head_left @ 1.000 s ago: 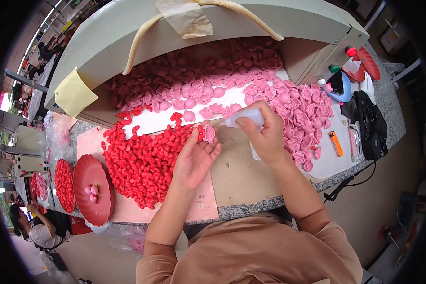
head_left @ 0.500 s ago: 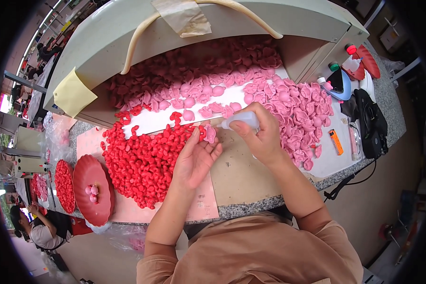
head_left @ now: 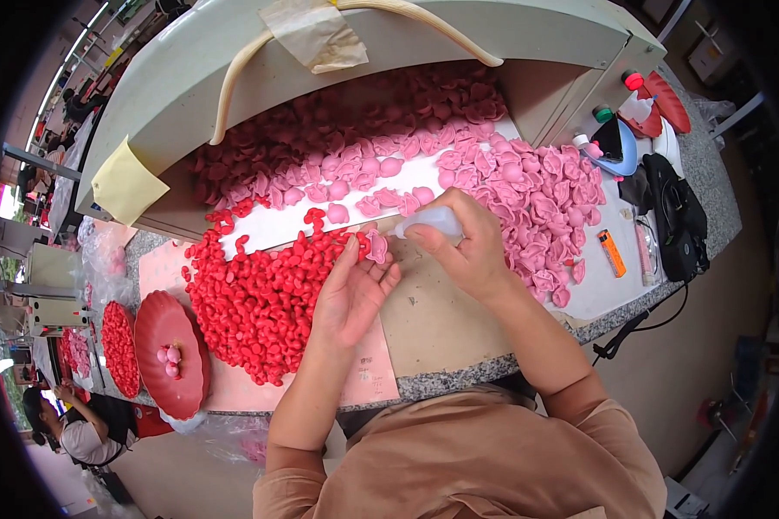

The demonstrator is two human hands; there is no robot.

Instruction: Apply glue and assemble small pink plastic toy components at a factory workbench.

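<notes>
My left hand [head_left: 355, 298] is turned palm up, its fingertips pinching a small ruffled pink piece [head_left: 376, 246]. A bit of red shows beside that piece at the fingertips; whether it is a separate part I cannot tell. In my right hand [head_left: 472, 246] is a translucent white squeeze bottle [head_left: 431, 222], its narrow nozzle pointing left, close to the pink piece. Whether the tip touches it is too small to see. Beside my left hand lies a heap of small glossy red pieces [head_left: 255, 303]. Many ruffled pink pieces [head_left: 550, 208] are piled beyond and right of my right hand.
A grey, hooded housing [head_left: 441, 30] arches over the far pieces. At left sits a red scalloped dish [head_left: 160, 333] with a few pink balls. To the right are an orange lighter [head_left: 612, 253], a black bag [head_left: 673, 221] and a blue tray [head_left: 625, 160]. Another person [head_left: 82, 424] sits at far left.
The whole view has shifted slightly. The squeeze bottle in my right hand has come a little left and nearer to me; my left hand still pinches the pink piece.
</notes>
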